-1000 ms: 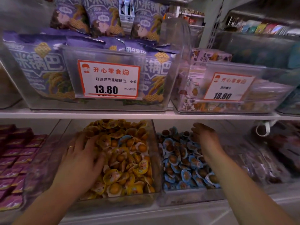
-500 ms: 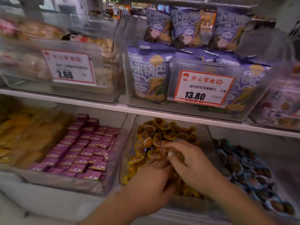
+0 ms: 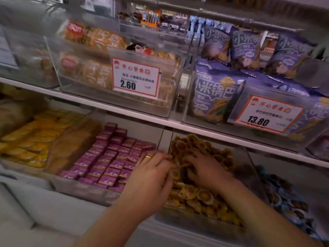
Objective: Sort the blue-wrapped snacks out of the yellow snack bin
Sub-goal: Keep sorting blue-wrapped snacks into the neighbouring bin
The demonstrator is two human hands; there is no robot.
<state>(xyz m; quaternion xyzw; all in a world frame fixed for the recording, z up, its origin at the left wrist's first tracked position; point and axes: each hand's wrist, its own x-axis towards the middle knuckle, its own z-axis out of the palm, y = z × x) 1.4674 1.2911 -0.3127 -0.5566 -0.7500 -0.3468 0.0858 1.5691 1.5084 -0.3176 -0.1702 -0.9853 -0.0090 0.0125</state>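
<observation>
The clear yellow snack bin (image 3: pixel 199 223) sits on the lower shelf, heaped with yellow-wrapped snacks (image 3: pixel 201 195). Both hands are in it, close together. My left hand (image 3: pixel 151 179), with a gold ring, lies on the pile's left side, fingers lightly bent toward the middle. My right hand (image 3: pixel 206 168) reaches in from the right with its fingertips buried among the wrappers, so what they hold is hidden. No blue wrapper shows in this bin. The bin of blue-wrapped snacks (image 3: pixel 286 198) stands directly to the right.
A bin of purple boxed snacks (image 3: pixel 108 157) is just left of the yellow bin, and orange packets (image 3: pixel 32 138) lie farther left. The upper shelf (image 3: pixel 142 116) overhangs the bins and holds price-tagged bins of biscuits (image 3: pixel 99 68) and purple bags (image 3: pixel 217 93).
The view swung left. My right hand left the blue bin and joined my left hand in the yellow bin. Both now dig in the middle of the pile.
</observation>
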